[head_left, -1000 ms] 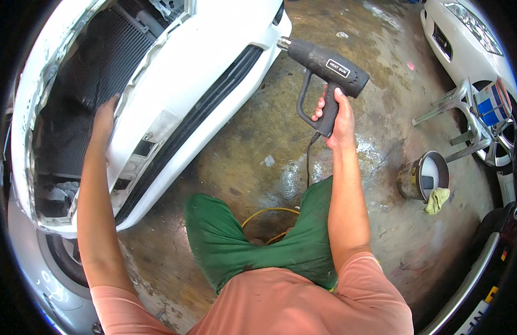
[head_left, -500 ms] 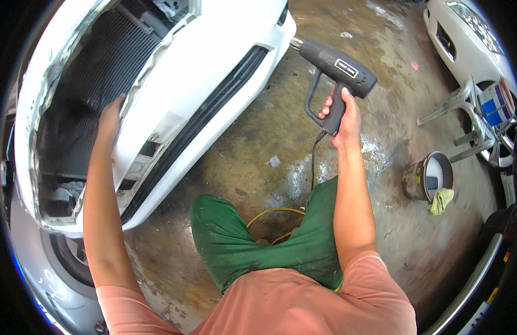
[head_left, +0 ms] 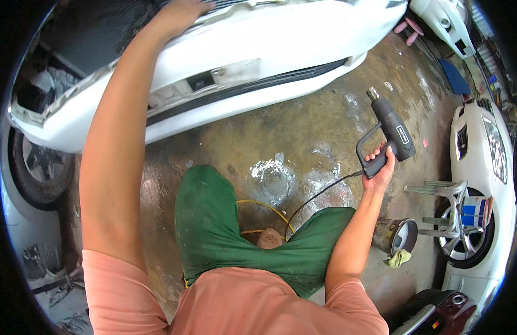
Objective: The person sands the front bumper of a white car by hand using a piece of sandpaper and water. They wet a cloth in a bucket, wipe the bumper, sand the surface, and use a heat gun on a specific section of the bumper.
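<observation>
A white front bumper spans the top of my view, with a dark radiator behind its inner edge and a black slatted strip along its lower part. My left hand grips that inner edge, fingertips partly hidden behind it. Low on the right, my right hand is closed round the handle of a black heat gun; its metal nozzle points up toward the bumper without touching it. The black cord trails down from the handle to between my knees.
A grey stand holding a blue-labelled can stands beside a white car. Lower right are a bucket, pale green cloth and maroon bumper. A yellow hose crosses the floor. Pink stool, upper right.
My view has turned, so the bumper now lies across the top. My left hand appears further up along it. The heat gun sits lower in view, nozzle tilted upward and further from the bumper.
</observation>
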`<state>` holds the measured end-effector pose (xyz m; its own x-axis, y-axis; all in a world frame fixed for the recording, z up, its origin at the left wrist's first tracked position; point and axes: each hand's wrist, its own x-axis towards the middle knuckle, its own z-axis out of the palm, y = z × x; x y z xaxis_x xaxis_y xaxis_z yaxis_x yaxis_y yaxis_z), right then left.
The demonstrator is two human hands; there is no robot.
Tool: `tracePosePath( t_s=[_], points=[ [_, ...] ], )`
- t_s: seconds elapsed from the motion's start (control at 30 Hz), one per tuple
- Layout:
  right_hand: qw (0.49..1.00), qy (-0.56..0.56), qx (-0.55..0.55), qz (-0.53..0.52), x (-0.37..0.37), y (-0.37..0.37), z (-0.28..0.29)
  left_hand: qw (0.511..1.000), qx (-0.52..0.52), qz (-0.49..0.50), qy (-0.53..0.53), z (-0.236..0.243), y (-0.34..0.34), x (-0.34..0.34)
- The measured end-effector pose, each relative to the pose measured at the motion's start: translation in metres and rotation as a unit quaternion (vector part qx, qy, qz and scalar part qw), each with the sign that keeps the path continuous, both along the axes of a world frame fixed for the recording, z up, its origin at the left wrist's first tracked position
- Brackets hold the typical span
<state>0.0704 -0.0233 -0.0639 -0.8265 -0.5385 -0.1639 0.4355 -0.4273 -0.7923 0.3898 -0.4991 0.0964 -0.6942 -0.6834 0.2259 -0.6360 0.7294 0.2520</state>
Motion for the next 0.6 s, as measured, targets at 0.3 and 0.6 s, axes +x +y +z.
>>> tracePosePath(
  t_s=[0.3,0.6],
  points=[
    [0.986,0.068,-0.131,0.079,0.011,0.0,0.008,0.984,-0.135,-0.031,-0.109,-0.002,-0.003,0.0],
    [0.996,0.049,-0.055,0.039,0.019,-0.015,-0.002,0.998,-0.025,0.014,-0.051,0.005,0.002,-0.003]
  ],
)
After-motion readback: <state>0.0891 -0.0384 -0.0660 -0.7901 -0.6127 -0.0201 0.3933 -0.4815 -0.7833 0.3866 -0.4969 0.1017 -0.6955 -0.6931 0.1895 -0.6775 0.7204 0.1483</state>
